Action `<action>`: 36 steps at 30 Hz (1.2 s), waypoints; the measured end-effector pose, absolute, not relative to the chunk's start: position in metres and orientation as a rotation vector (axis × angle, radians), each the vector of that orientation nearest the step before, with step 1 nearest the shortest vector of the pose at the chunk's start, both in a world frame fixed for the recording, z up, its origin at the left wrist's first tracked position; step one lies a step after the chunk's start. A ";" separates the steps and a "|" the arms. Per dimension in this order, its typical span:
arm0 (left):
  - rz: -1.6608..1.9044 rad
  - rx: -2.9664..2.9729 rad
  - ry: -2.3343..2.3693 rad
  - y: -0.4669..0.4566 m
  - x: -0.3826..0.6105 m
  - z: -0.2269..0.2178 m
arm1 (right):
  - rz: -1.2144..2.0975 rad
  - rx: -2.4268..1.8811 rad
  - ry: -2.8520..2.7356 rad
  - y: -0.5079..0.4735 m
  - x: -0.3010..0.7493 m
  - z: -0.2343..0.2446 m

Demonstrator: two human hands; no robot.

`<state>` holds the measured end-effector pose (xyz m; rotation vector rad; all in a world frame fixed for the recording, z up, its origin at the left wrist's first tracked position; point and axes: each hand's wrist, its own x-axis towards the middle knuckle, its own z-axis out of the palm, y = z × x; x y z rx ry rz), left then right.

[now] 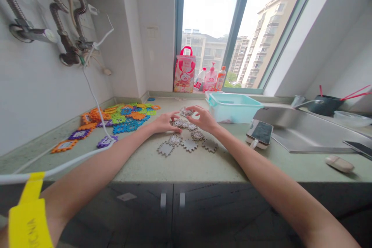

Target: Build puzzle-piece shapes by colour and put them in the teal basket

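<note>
Left hand: the left hand is half curled at the left of the grey tiles, thumb spread apart from the fingers; I cannot tell whether it touches one.
Right hand: the right hand reaches in from the right, thumb and forefinger curved at the far grey tile; whether they pinch it I cannot tell.
Grey tiles: notched pieces, between the hands and just nearer, flat on the counter, some with lattice centres, some solid.
Coloured tiles: an orange, green, blue and purple spread of coloured tiles to the left.
Cable: a white cable hangs at the left, crossing in front of the coloured tiles.
Bin: a turquoise bin, far right of the hands.
Phone: a phone to the right, between bin and sink.
Windowsill: a pink bag and three bottles, far side.
</note>
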<state>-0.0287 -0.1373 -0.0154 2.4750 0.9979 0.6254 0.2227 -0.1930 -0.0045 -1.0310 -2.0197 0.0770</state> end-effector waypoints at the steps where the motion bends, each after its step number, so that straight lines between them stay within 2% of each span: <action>1: 0.610 2.484 1.003 -0.136 -0.031 -0.015 | 0.100 -1.021 -2.068 -0.192 0.219 -0.007; 7: 0.583 2.520 0.989 -0.126 -0.047 -0.015 | 0.253 -1.082 -2.314 -0.187 0.207 -0.019; 22: 0.600 2.512 1.012 -0.119 -0.061 -0.017 | 0.176 -1.205 -2.262 -0.178 0.198 -0.022; 30: 0.622 2.467 1.003 -0.122 -0.061 -0.015 | -0.134 -1.233 -2.297 -0.194 0.206 0.001; 36: 0.597 2.462 1.014 -0.126 -0.062 -0.012 | -0.519 -1.173 -1.759 -0.206 0.255 0.051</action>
